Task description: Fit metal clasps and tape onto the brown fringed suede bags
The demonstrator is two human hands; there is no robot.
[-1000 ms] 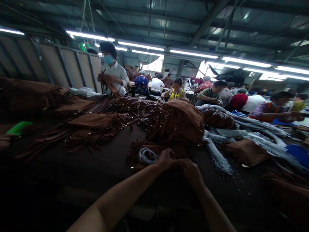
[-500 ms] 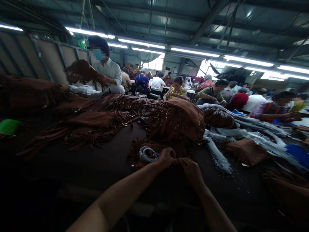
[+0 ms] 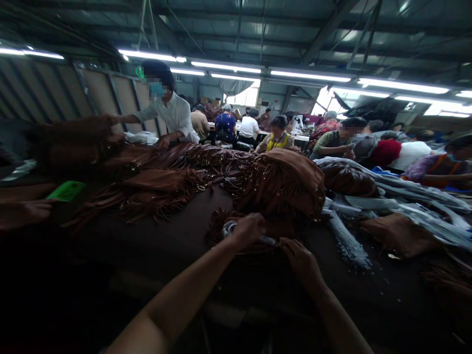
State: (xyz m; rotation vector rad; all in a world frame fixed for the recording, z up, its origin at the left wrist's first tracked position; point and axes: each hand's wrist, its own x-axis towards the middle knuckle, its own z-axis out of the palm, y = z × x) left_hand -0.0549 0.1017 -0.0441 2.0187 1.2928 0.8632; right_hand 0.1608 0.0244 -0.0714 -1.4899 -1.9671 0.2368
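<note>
While the left hand (image 3: 248, 231) curled its fingers tightly around a small grey coil (image 3: 229, 227), the right hand (image 3: 300, 260) sat just beside it, fingers bent inward; whether those fingers pinched anything could not be told. The coil looked like wound cord with a dull shine, and one end showed past the left hand. It lay over a brown fringed bag (image 3: 217, 231) on a dark table (image 3: 155, 255), with the bag's fringe spreading out around it.

Just beyond stood a larger fringed bag (image 3: 285, 177), dotted with small metal rings along its edge. More brown bags and tangled straps (image 3: 173, 162) ran across the table to the left, and a green comb (image 3: 67, 191) lay near a co-worker's hand (image 3: 33, 209) at the far left. To the right were a plain brown bag (image 3: 398, 236), a loose bundle of thin silvery strips (image 3: 346, 241), and long pale plastic-wrapped bundles (image 3: 398, 194).

A co-worker in a white shirt (image 3: 173, 115) stood across the table, reaching over the bags. Other workers (image 3: 250, 128) sat at tables farther back under long ceiling lights (image 3: 309, 73).
</note>
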